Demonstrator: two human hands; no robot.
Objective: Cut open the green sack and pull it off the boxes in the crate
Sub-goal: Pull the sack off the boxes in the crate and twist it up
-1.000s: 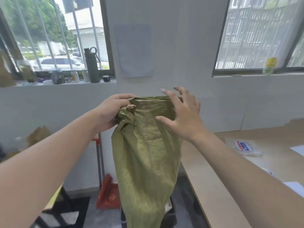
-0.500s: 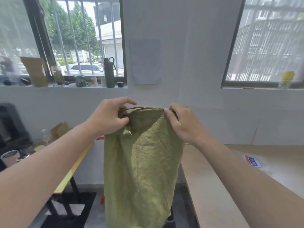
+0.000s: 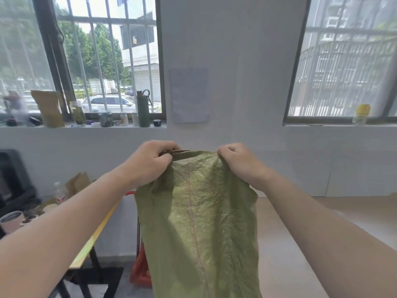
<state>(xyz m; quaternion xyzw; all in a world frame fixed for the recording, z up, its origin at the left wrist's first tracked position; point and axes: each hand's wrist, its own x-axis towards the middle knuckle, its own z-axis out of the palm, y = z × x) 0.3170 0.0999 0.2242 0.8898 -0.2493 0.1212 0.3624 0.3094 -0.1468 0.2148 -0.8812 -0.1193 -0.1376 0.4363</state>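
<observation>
Green sack held up at chest height, both hands on its top edge.
Left hand and right hand each clench the sack; it hangs limp beside the desk.

The crinkled green sack hangs limp and upright in mid-air, a reddish stitched seam running down its middle.

Head view — forward, near hands

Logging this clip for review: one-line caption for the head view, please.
Left hand and right hand grip the top edge of a green sack, holding it up before a white wall.
</observation>
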